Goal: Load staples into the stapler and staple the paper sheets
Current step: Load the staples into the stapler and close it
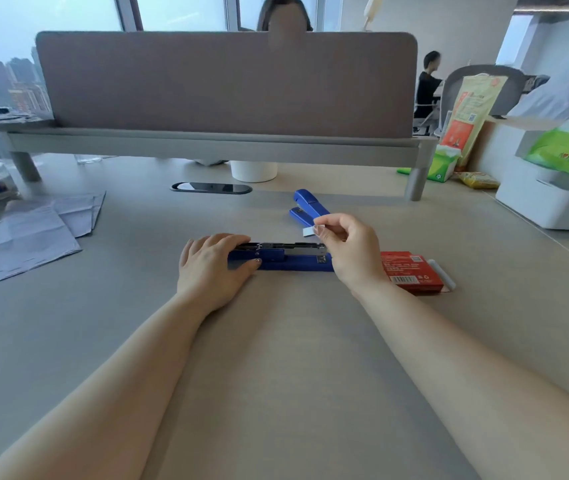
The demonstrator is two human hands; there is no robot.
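Stapler (290, 256) lies opened flat mid-desk, metal channel exposed. Your left hand (212, 266) grips its left end, fingers curled over the top and thumb on the front edge. Your right hand (349, 251) pinches a staple strip (310, 231) between thumb and forefinger just above the right end, not yet in the channel. Step looks like loading. Next you need to line the strip up with the channel, seat it and close. Paper sheets (23, 237) lie well left, red staple box (411, 271) just right, another blue stapler (309, 206) behind.
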